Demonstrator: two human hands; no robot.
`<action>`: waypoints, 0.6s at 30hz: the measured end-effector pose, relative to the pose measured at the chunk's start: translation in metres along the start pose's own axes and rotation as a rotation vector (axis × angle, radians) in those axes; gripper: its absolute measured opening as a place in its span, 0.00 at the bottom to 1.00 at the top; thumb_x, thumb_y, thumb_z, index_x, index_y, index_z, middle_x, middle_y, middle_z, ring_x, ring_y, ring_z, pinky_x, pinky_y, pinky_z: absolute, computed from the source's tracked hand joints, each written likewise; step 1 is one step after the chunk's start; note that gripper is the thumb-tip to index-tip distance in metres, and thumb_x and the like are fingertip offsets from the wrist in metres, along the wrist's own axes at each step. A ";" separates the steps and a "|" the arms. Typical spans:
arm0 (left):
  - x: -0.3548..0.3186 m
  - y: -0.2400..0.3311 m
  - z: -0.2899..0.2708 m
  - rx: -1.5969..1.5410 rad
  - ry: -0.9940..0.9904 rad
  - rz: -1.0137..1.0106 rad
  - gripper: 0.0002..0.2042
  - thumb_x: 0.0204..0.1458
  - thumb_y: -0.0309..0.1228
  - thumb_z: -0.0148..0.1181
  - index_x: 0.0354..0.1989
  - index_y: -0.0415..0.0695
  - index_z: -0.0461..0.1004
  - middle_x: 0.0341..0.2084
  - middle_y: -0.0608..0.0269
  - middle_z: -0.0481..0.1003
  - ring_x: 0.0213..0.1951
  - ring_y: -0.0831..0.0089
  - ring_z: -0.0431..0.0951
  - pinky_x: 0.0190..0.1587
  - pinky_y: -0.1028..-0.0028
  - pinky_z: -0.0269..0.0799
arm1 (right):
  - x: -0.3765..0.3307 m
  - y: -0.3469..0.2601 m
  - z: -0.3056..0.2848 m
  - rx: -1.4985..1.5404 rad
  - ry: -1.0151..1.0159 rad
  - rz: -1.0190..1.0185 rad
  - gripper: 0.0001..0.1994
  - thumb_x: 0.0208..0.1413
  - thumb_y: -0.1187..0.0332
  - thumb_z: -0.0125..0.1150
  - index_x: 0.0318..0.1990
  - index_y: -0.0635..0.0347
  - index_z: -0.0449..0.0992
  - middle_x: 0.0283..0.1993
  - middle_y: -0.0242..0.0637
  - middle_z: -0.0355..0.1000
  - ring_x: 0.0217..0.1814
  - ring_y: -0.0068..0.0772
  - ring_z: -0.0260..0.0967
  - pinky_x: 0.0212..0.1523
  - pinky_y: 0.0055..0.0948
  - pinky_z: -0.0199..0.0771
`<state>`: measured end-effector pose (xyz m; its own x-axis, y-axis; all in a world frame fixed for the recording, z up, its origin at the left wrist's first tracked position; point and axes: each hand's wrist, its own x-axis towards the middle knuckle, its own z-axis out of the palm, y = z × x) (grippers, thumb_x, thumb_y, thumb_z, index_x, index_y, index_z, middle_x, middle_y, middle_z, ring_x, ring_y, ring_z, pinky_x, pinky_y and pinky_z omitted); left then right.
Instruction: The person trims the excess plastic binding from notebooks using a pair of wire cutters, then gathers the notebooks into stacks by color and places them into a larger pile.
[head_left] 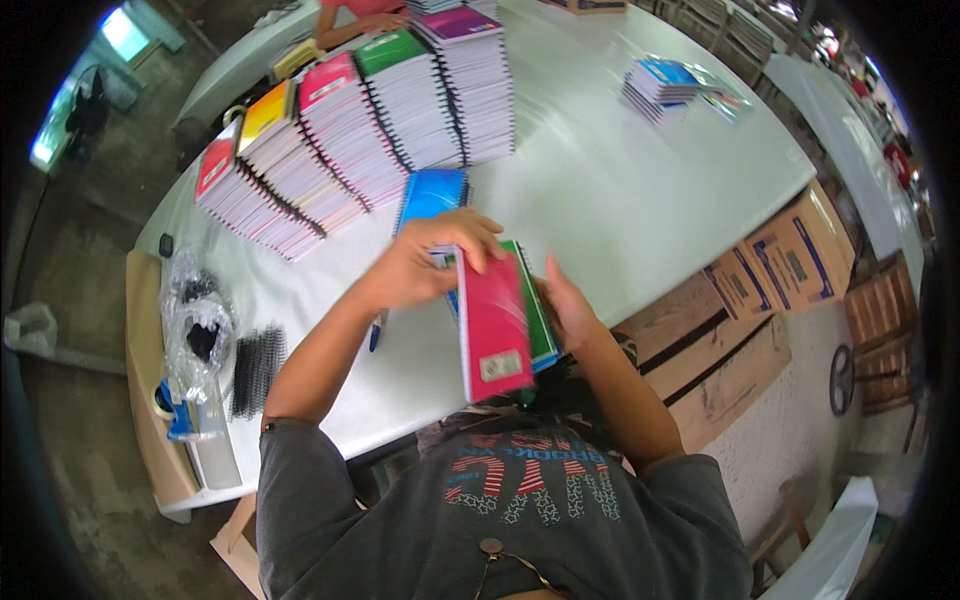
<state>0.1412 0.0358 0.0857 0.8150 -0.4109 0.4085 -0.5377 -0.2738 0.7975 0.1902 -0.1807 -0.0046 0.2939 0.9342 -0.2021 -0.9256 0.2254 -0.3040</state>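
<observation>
My left hand (pixel 430 260) grips the top edge of a red spiral notebook (pixel 493 320), which tilts upright above the table's near edge. Behind its right side shows a green notebook (pixel 538 310), with a blue edge under it. My right hand (pixel 568 308) closes round the right side of these, thumb raised and fingers mostly hidden behind them. Just beyond my left hand, a blue spiral notebook (pixel 432 190) lies on the table. A blue pen (pixel 376 332) rests below my left forearm.
Tall stacks of spiral notebooks (pixel 400 110) line the far left of the white table (pixel 600 180). A small blue-topped stack (pixel 660 85) sits far right. Black binding coils (pixel 258 370), plastic bags (pixel 195 310) and a tape dispenser (pixel 180 412) lie left. Cardboard boxes (pixel 785 260) stand right; another person's arm (pixel 355 28) shows beyond.
</observation>
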 end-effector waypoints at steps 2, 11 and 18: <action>-0.001 -0.006 -0.006 0.247 -0.073 0.007 0.10 0.39 0.16 0.59 0.32 0.41 0.71 0.42 0.56 0.73 0.51 0.57 0.69 0.54 0.60 0.61 | -0.002 0.007 -0.004 -0.350 0.025 -0.086 0.26 0.53 0.59 0.55 0.54 0.67 0.62 0.48 0.43 0.69 0.48 0.30 0.69 0.50 0.32 0.69; -0.032 -0.017 -0.201 1.439 0.583 -0.474 0.22 0.50 0.37 0.54 0.54 0.43 0.66 0.46 0.47 0.70 0.46 0.52 0.71 0.49 0.62 0.65 | -0.001 0.005 -0.012 -0.266 0.172 -0.177 0.20 0.49 0.64 0.57 0.48 0.65 0.68 0.42 0.41 0.72 0.41 0.31 0.72 0.44 0.31 0.72; -0.035 -0.002 -0.207 1.237 0.843 -0.552 0.16 0.57 0.41 0.49 0.45 0.43 0.74 0.34 0.51 0.77 0.34 0.59 0.77 0.37 0.69 0.69 | 0.008 0.002 -0.010 -0.276 0.214 -0.234 0.19 0.49 0.68 0.57 0.49 0.63 0.67 0.42 0.39 0.72 0.41 0.30 0.72 0.44 0.31 0.72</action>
<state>0.1585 0.2309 0.1618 0.6159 0.4349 0.6568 0.3561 -0.8974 0.2603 0.1926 -0.1751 -0.0159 0.5589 0.7812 -0.2782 -0.7378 0.3153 -0.5969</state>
